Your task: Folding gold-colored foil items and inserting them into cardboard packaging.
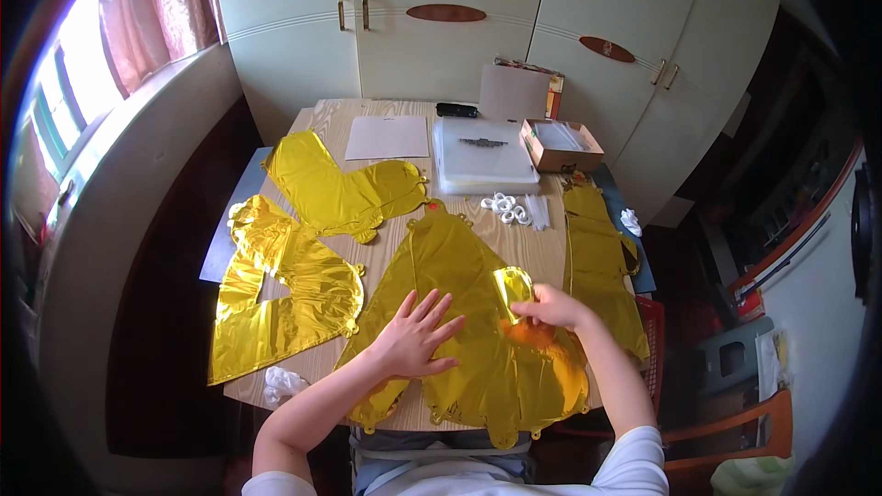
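A large flat gold foil balloon (450, 262) lies on the table in front of me, its narrow end pointing away. On its middle rests my left hand (415, 342), palm down with the fingers spread. At the balloon's right side, my right hand (554, 306) pinches a shiny turned-up flap of gold foil, which looks like part of this same balloon. The foil under that hand is wrinkled and mirrors it. To the left are two more flat gold foil balloons, one farther off (335, 186) and one nearer (285, 285).
Another gold foil balloon (602, 262) hangs over the table's right edge. Behind the middle balloon are white rings of ribbon or tape (505, 208), a clear plastic case (482, 161) and an open box (562, 154). Crumpled white tissue (285, 384) lies at the near left edge.
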A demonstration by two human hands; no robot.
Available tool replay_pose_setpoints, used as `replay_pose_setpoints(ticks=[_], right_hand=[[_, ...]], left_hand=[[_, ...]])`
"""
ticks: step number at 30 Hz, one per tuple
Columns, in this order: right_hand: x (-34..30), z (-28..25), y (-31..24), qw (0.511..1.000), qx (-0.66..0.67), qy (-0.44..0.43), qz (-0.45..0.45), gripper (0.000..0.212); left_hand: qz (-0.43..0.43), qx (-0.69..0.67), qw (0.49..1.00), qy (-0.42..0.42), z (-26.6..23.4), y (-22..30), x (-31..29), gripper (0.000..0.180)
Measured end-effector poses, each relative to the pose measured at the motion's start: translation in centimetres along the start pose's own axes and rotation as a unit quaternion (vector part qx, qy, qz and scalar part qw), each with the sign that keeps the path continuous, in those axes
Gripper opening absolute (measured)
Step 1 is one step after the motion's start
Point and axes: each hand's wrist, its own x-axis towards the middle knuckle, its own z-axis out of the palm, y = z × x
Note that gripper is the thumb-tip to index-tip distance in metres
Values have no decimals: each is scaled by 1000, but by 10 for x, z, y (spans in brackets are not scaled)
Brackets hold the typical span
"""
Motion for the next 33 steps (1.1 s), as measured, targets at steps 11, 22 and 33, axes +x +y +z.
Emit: replay_pose_setpoints(ticks=[11, 22, 33], right_hand=[[-4, 54, 5, 897, -240, 209, -307, 22], [-3, 44, 11, 915, -171, 199, -307, 21], [3, 32, 11, 948, -308, 18, -74, 39]], left_hand=[[-2, 11, 1000, -2, -6, 1, 1, 74], [2, 5, 1000, 3, 1, -1, 1, 77], [3, 4, 1000, 6, 2, -2, -1, 77]])
